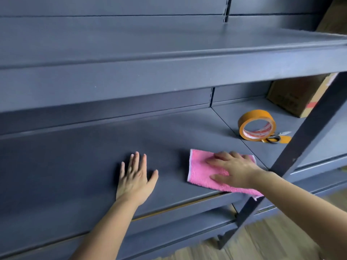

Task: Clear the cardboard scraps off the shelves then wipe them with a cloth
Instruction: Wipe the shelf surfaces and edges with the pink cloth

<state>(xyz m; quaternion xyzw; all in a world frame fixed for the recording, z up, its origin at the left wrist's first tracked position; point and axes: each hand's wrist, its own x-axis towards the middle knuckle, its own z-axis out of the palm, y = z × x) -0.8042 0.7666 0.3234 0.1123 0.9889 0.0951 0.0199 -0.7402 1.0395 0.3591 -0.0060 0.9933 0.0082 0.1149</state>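
Head view, 1 camera.
- Step in hand, I judge: wiping. I see 0 cardboard scraps on middle shelf (75, 156).
- Right hand (234, 169): grip apart, fingers spread flat, pressing pink cloth (201, 171) onto shelf at near right. Cloth's near corner overhangs shelf's front lip.
- Left hand (134, 182): left of cloth, apart from it, palm down on bare shelf. Grip apart, holding nothing.
- Tape roll (257, 124), scissors (277, 137), cardboard box (294, 98): far right, in next bay.
- Next move, my guess: sweep cloth leftward with even pressure, after lifting left hand out of its path.

Bare left hand (134, 177), bare right hand (234, 171); forearms uncovered to frame edge.
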